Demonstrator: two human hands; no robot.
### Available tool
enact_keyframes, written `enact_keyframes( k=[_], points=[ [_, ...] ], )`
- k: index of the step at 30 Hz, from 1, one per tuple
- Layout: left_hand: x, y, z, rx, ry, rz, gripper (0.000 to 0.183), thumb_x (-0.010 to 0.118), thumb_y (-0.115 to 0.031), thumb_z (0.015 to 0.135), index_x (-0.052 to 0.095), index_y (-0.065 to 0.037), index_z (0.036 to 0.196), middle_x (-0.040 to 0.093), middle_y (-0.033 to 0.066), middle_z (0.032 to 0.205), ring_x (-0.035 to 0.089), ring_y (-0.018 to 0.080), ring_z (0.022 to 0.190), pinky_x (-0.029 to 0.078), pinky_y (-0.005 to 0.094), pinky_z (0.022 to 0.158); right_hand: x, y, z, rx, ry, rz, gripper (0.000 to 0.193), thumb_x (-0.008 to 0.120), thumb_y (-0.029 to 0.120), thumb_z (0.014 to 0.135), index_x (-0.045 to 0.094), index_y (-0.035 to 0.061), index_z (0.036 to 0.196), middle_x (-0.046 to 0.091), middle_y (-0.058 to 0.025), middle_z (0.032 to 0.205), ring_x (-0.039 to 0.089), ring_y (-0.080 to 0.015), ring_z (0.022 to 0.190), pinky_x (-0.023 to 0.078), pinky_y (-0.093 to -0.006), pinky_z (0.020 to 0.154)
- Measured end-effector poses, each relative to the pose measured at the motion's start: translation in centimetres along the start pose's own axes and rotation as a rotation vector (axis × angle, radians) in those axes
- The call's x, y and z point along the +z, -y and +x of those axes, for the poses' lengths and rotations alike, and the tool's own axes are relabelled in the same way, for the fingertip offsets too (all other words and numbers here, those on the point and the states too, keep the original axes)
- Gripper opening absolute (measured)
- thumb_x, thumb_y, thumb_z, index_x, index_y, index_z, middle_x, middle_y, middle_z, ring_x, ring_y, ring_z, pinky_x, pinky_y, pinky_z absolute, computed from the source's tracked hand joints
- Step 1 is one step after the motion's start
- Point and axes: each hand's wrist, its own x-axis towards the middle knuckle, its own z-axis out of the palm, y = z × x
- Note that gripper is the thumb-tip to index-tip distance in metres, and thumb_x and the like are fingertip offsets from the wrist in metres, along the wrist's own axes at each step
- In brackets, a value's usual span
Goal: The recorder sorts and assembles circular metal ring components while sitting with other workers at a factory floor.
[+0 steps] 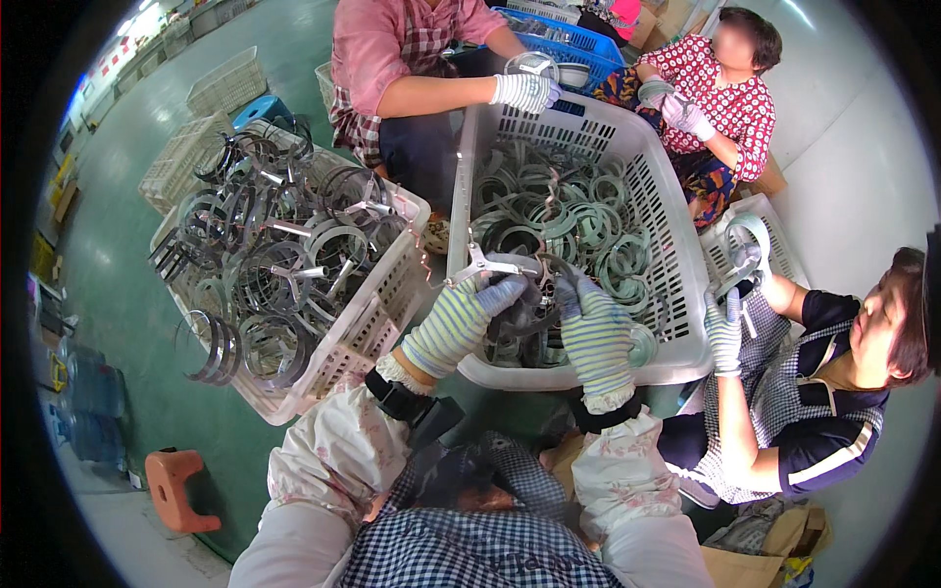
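Over the near half of a white plastic crate (pixel 637 375), my two striped-gloved hands are close together. My left hand (pixel 459 318) is closed on a metal ring with a pale Y-shaped bracket (pixel 480 263); the bracket points up and left. My right hand (pixel 598 328) pinches a dark curved band (pixel 554 269) beside it. Whether that band belongs to the same ring I cannot tell, since the fingers cover part of it. Below lie many loose greenish metal rings (pixel 588 211) heaped in the crate, and thin coppery twisted strands (pixel 551 191) show above the heap.
Left stands another white crate (pixel 338 358), piled with bracketed metal rings (pixel 279 245). Co-workers' gloved hands hold rings: one far (pixel 529 90), one far right (pixel 676 106), one near right (pixel 723 333). A blue crate (pixel 588 44), an orange stool (pixel 176 490) and water jugs (pixel 93 402) surround us.
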Motion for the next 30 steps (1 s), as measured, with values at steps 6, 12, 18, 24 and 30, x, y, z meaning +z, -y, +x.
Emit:
enact_keyframes(
  k=[6,12,18,24,30],
  points=[
    [-0.2,0.4,0.9,0.131,-0.119,0.165,0.024,0.056,-0.011,0.096,0.065,-0.004,0.117,0.067,0.0019,0.100,0.062,0.0100,0.091,0.051,0.0264,0.081,-1.0,-2.3,0.2,0.110,0.147,1.048,0.038,0.064,0.032,0.094,0.067,0.0019,0.117,0.071,-0.0027,0.091,0.060,-0.0079,0.074,0.049,-0.0237,0.071],
    [-1.6,1.6,1.0,0.127,-0.086,0.411,0.020,0.055,-0.010,0.097,0.064,-0.003,0.114,0.066,0.0019,0.094,0.063,0.0103,0.083,0.051,0.0245,0.072,-4.0,-1.9,0.8,0.257,0.005,1.899,0.074,0.064,0.046,0.091,0.040,-0.0060,0.137,0.043,-0.0164,0.142,0.034,-0.0284,0.139,0.032,-0.0528,0.112],
    [0.3,0.9,0.4,0.405,0.111,0.972,0.013,0.059,-0.002,0.089,0.066,-0.001,0.099,0.067,0.0159,0.079,0.065,0.0294,0.069,0.051,0.0349,0.066,-4.8,-3.1,0.7,0.148,0.057,1.909,0.054,0.061,0.056,0.089,0.055,0.0022,0.089,0.044,-0.0154,0.140,0.033,-0.0315,0.138,0.026,-0.0588,0.113],
    [0.4,0.4,-0.4,0.348,0.131,1.178,0.022,0.062,-0.002,0.079,0.067,-0.004,0.100,0.066,0.0184,0.075,0.065,0.0373,0.070,0.051,0.0407,0.062,-5.2,-4.5,0.6,0.346,0.010,1.831,0.055,0.063,0.058,0.086,0.054,0.0033,0.089,0.052,-0.0158,0.129,0.040,-0.0327,0.132,0.027,-0.0545,0.114],
    [0.1,-0.3,-0.4,0.214,0.231,1.262,0.030,0.061,-0.006,0.080,0.066,-0.009,0.109,0.067,0.0185,0.080,0.065,0.0377,0.077,0.052,0.0432,0.068,-5.9,-3.8,0.5,0.289,0.250,1.701,0.044,0.059,0.047,0.094,0.057,0.0030,0.093,0.057,-0.0155,0.125,0.053,-0.0250,0.120,0.037,-0.0400,0.110]
  ],
)
